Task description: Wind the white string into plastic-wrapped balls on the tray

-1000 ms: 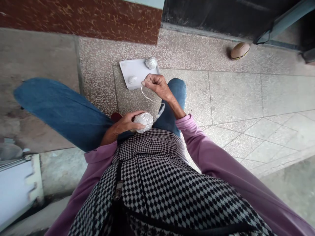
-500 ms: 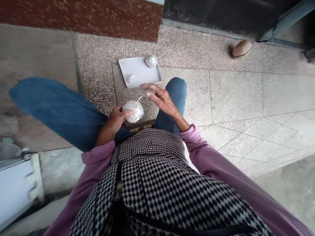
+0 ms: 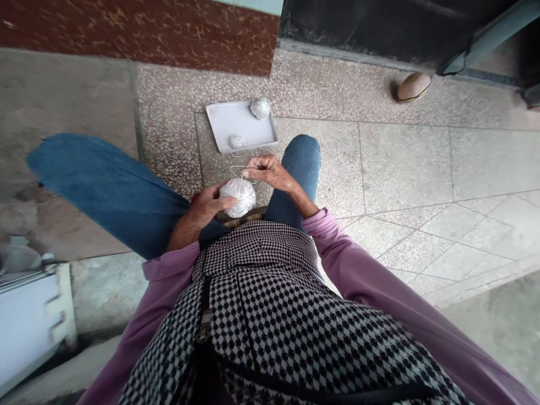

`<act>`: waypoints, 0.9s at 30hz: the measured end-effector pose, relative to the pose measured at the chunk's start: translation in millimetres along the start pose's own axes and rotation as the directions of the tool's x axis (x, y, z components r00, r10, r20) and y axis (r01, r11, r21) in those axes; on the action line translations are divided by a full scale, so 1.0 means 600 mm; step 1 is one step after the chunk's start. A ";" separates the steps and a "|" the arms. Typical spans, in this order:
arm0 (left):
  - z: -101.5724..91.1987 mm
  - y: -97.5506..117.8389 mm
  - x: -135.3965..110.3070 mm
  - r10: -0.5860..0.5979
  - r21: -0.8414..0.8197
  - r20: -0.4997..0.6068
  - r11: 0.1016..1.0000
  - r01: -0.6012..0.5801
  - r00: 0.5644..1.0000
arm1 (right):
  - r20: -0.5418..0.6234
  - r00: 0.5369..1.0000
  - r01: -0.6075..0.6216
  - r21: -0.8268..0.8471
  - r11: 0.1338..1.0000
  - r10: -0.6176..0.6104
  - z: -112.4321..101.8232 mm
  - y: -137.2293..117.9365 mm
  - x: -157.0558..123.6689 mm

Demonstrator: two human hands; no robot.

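Note:
My left hand (image 3: pixel 206 206) is closed around the left side of a shiny white ball of yarn (image 3: pixel 241 198), thumb across its front. Just above and right of the ball, my right hand (image 3: pixel 269 171) pinches a thin white strand (image 3: pixel 236 167) close to the ball's top. The strand loops up toward a shallow white tray (image 3: pixel 228 119) on the floor in front of me. Inside the tray, a small white ball (image 3: pixel 237 141) lies at the near edge, and a larger white ball (image 3: pixel 260 108) sits in the far right corner.
My knees in blue jeans (image 3: pixel 101 174) frame the work on both sides. A reddish-brown marbled slab (image 3: pixel 169 36) stands beyond the tray. To the far right, a tan rounded object (image 3: pixel 414 87) rests on the speckled floor. White panels (image 3: pixel 29 326) are at lower left.
My right hand has come down to the ball and closed its fingers on the strand. The held ball has shifted slightly right. In the tray, the small ball has rolled right.

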State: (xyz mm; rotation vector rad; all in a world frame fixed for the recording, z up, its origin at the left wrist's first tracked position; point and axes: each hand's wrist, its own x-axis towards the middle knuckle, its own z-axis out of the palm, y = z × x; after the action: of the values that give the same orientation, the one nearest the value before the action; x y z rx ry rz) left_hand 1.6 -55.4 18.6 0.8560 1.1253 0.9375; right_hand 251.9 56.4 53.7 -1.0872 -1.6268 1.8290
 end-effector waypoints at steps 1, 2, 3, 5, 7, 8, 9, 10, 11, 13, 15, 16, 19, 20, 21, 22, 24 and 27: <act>0.001 0.001 -0.001 -0.056 -0.026 0.027 0.998 0.056 0.998 | -0.005 1.000 -0.028 0.027 0.999 0.029 0.012 0.012 0.007; 0.001 0.001 0.000 -0.096 -0.046 0.043 0.994 0.098 0.995 | -0.021 0.998 -0.061 0.062 0.996 0.063 0.024 0.025 0.012; 0.002 -0.001 0.004 -0.113 -0.062 0.038 0.991 0.115 0.993 | -0.047 0.994 -0.095 0.103 0.990 0.100 0.038 0.040 0.015; 0.003 -0.006 0.014 -0.077 -0.091 -0.032 0.993 0.074 0.997 | -0.099 0.981 -0.148 0.187 0.971 0.168 0.063 0.070 0.018; 0.005 -0.010 0.024 -0.019 -0.144 -0.109 0.990 0.003 0.994 | -0.120 0.972 -0.169 0.241 0.956 0.202 0.084 0.095 0.017; 0.006 -0.010 0.028 0.006 -0.178 -0.141 0.984 -0.031 0.990 | -0.111 0.972 -0.171 0.252 0.952 0.205 0.091 0.104 0.017; 0.007 -0.008 0.031 0.024 -0.211 -0.171 0.975 -0.061 0.985 | -0.099 0.975 -0.167 0.253 0.953 0.197 0.097 0.109 0.016; 0.006 -0.006 0.033 0.035 -0.241 -0.203 0.967 -0.085 0.979 | -0.090 0.979 -0.154 0.245 0.957 0.181 0.103 0.111 0.015; 0.005 -0.002 0.035 0.039 -0.265 -0.247 0.958 -0.106 0.968 | -0.088 0.983 -0.135 0.222 0.966 0.158 0.107 0.110 0.012; -0.003 0.006 0.037 0.029 -0.288 -0.356 0.947 -0.139 0.934 | -0.093 0.990 -0.092 0.120 0.988 0.104 0.116 0.099 0.002; -0.014 0.011 0.041 0.011 -0.282 -0.433 0.948 -0.147 0.901 | -0.078 0.996 -0.056 -0.023 0.998 0.054 0.124 0.080 -0.016; -0.019 0.010 0.043 0.011 -0.270 -0.452 0.951 -0.148 0.892 | -0.054 0.998 -0.041 -0.090 0.995 0.036 0.128 0.069 -0.028; -0.025 -0.002 0.051 0.058 -0.201 -0.471 0.964 -0.172 0.880 | 0.043 0.999 -0.001 -0.225 0.974 0.011 0.134 0.036 -0.063; -0.024 -0.007 0.053 0.087 -0.157 -0.490 0.970 -0.186 0.867 | 0.076 0.997 0.015 -0.256 0.967 0.004 0.133 0.027 -0.073; -0.022 -0.013 0.055 0.120 -0.098 -0.510 0.976 -0.196 0.852 | 0.109 0.994 0.036 -0.284 0.958 -0.005 0.131 0.017 -0.080; -0.020 -0.017 0.056 0.154 -0.032 -0.530 0.979 -0.201 0.834 | 0.144 0.989 0.063 -0.307 0.950 -0.020 0.127 0.009 -0.084; -0.017 -0.022 0.058 0.202 0.087 -0.543 0.979 -0.185 0.815 | 0.204 0.977 0.131 -0.340 0.931 -0.063 0.115 -0.006 -0.085; -0.019 -0.024 0.059 0.182 0.164 -0.449 0.979 -0.120 0.875 | 0.213 0.967 0.211 -0.382 0.900 -0.136 0.084 -0.024 -0.065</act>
State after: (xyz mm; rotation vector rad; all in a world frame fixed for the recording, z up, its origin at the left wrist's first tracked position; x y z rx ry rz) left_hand -1.1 -27.0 -9.5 0.8587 1.5622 1.2523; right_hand 232.1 -1.1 77.2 -0.9125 -2.2051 1.5506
